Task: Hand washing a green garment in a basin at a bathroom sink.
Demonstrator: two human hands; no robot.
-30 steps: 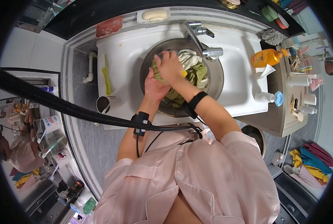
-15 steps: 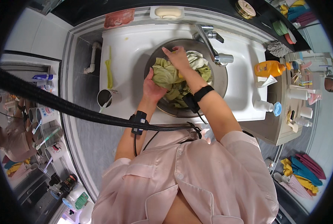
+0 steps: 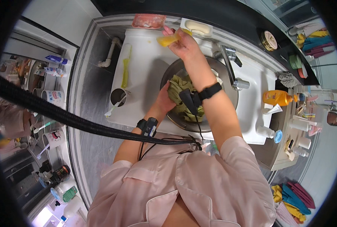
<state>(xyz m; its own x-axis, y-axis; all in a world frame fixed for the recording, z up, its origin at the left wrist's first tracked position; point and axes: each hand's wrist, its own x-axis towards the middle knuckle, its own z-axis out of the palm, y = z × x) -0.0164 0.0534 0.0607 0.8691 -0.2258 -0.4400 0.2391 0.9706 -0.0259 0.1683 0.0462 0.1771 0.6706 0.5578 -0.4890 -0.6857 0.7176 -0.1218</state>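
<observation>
My right hand (image 3: 184,46) is raised over the sink's back edge, its fingers round a yellow bar of soap (image 3: 169,39). Below it, my left hand (image 3: 163,99) grips the left side of a bunched green cloth (image 3: 177,89). The cloth lies in a round metal basin (image 3: 229,99) set in the white sink (image 3: 142,72). My right forearm hides part of the cloth and basin. A red soap dish (image 3: 149,21) sits on the ledge just beyond the right hand.
A cream bar in a white soap dish (image 3: 197,28) lies on the ledge. The faucet (image 3: 234,70) reaches over the basin's right side. On the left are a green-handled brush (image 3: 125,68) and a cup (image 3: 120,97). An orange bottle (image 3: 276,98) stands right; a black cable (image 3: 81,125) crosses the view.
My right hand has lifted off the cloth and moved up toward the ledge with the yellow soap. The left hand stays on the cloth. The whole view has shifted and turned slightly.
</observation>
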